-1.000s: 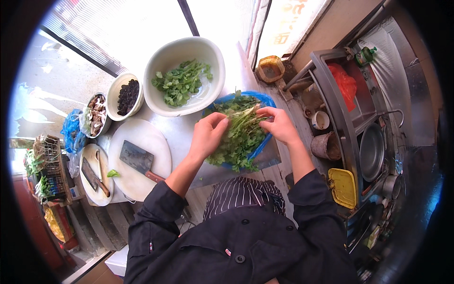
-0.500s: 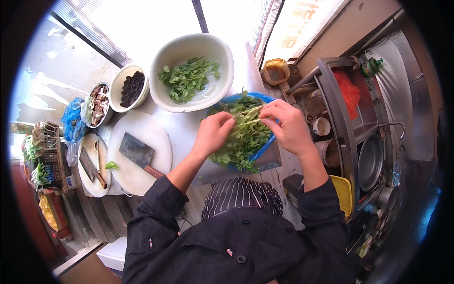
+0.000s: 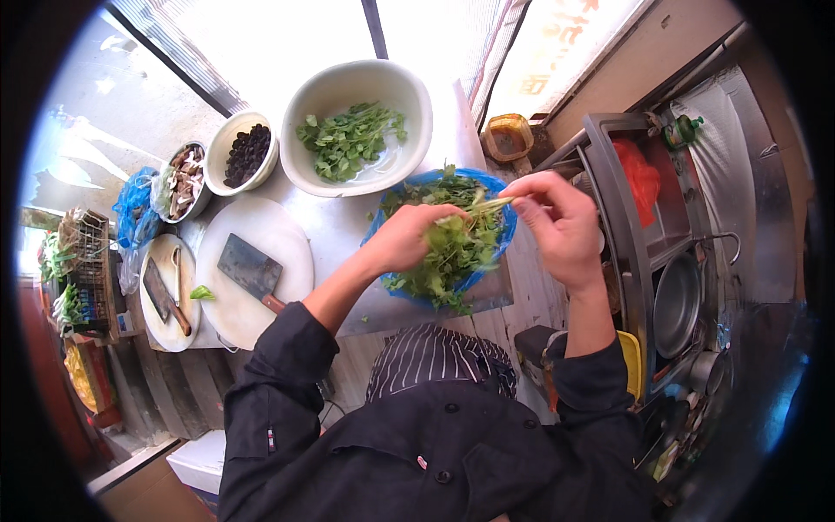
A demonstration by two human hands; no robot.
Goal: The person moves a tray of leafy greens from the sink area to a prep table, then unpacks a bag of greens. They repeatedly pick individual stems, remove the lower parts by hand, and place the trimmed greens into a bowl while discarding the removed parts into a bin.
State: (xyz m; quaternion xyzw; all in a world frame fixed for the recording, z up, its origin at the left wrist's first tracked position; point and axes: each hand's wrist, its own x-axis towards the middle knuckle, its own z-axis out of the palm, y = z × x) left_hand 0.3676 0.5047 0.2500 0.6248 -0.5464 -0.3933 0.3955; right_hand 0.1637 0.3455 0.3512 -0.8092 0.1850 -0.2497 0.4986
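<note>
Right hand (image 3: 557, 228) has shifted outward, to the right edge of the blue bag (image 3: 496, 184); its grip pinches the stem ends of leafy greens (image 3: 492, 205). Left hand's (image 3: 409, 237) grip, above the bag, holds their leafier part. Stems now extend rightward over the bag, suggesting sprigs are being separated.

Left fingers (image 3: 442, 212) partly hidden by greens (image 3: 448, 265); blue bag (image 3: 501, 186) mostly covered; end of cleaver handle (image 3: 273, 303) behind sleeve (image 3: 283, 357).

Daylight burns the far window (image 3: 287, 65) white. Fisheye curvature bends straight edges, and the near right looks dim.
</note>
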